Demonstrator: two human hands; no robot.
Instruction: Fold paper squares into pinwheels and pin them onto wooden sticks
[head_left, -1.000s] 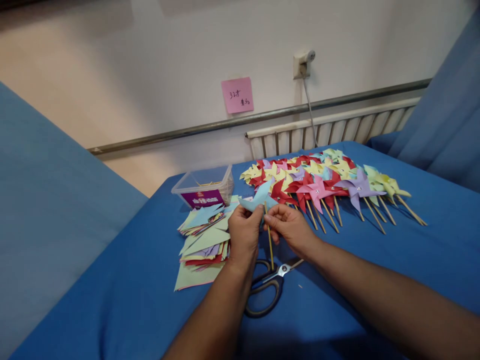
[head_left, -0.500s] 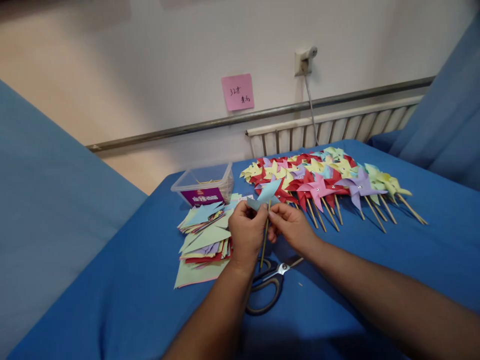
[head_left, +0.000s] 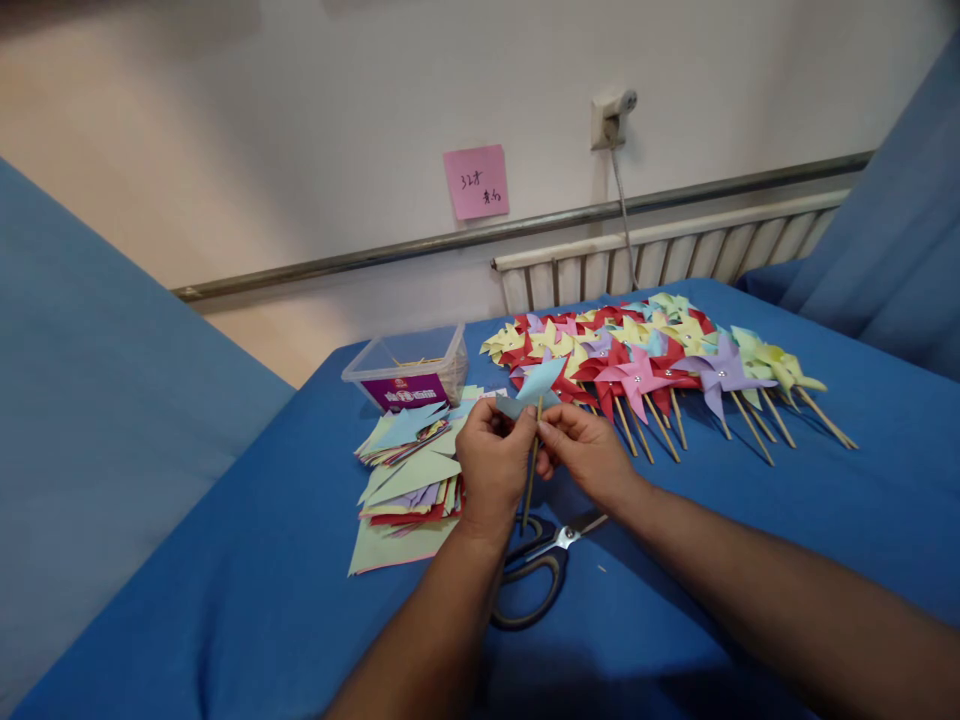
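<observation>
My left hand and my right hand are closed together over the blue table. Between their fingertips they pinch a light blue paper pinwheel and its thin wooden stick, which hangs down between the hands. The pinwheel's blades stick up above my fingers. Black-handled scissors lie on the cloth just below my hands. A pile of cut coloured paper pieces lies left of my left hand.
A row of finished pinwheels on sticks spreads across the table to the right. A clear plastic box with a purple label stands behind the paper pile. Beyond are a wall with a pink note, a radiator and blue fabric at both sides.
The stick has swung from leaning right to hanging nearly straight down between my hands, and the pinwheel head has shifted slightly right and up. My hands stay in the same spot.
</observation>
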